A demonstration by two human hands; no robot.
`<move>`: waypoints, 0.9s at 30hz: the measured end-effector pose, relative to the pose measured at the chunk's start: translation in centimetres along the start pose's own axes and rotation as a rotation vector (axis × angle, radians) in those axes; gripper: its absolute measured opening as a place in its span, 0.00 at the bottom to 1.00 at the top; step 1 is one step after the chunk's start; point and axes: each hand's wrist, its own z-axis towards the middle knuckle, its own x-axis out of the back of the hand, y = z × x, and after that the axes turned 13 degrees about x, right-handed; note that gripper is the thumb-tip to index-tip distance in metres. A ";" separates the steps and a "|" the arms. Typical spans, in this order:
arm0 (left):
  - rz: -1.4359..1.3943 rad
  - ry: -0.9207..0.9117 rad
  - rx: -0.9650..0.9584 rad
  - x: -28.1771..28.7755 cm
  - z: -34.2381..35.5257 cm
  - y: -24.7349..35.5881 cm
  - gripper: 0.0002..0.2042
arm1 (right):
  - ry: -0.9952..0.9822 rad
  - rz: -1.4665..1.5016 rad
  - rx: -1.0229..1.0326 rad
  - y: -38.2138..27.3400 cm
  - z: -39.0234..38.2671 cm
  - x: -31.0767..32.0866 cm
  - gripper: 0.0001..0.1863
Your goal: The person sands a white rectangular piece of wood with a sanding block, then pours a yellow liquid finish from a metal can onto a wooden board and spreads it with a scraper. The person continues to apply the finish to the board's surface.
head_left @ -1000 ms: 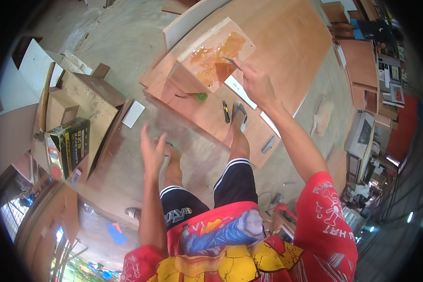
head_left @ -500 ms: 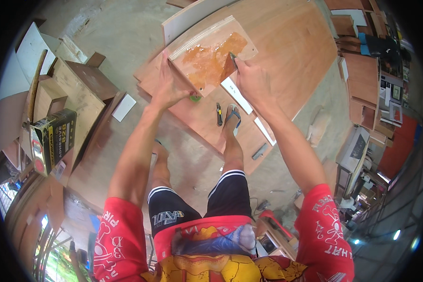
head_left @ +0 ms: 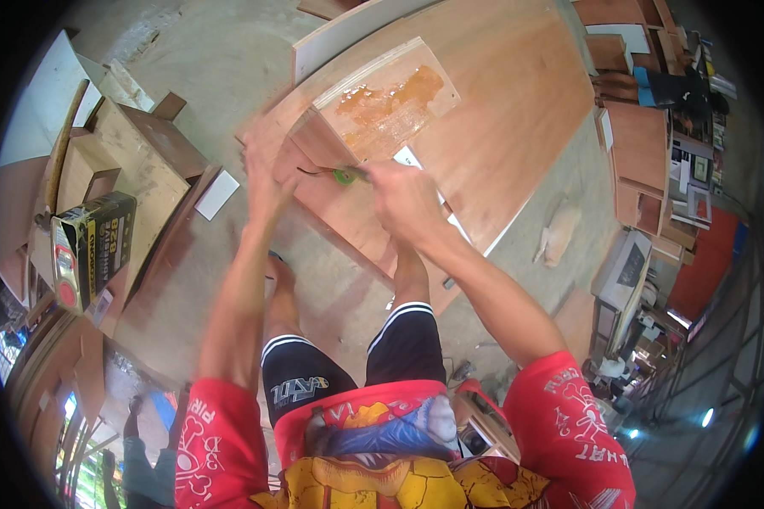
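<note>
The right hand pinches a thin spreader near the glue-smeared wooden box. The blurred left hand hangs open, left of it.

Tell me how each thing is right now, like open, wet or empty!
Bare left hand: open, seemingly empty, blurred.
Bare right hand: closed around a thin dark spreader.
Shiny amber glue patch: spread unevenly, looks wet.
Pale rectangular wooden panel: partly coated.
Black-and-yellow rectangular metal can: standing, can't tell if open.
Red printed cloth shirt: worn.
</note>
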 end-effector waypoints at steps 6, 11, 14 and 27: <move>0.041 -0.077 0.451 5.8 -15.6 -10.7 0.53 | 0.261 -0.057 -0.075 5.7 5.4 8.6 0.14; 0.026 -0.153 0.737 9.6 -30.3 -18.8 0.52 | 0.328 -0.133 -0.033 8.7 6.7 7.2 0.14; 0.089 -0.137 0.804 11.7 -34.5 -20.3 0.52 | 0.322 -0.254 -0.011 8.8 6.7 4.2 0.16; -0.097 -0.153 0.850 11.7 -30.8 -14.5 0.50 | 0.255 -0.230 -0.189 13.0 4.6 7.0 0.11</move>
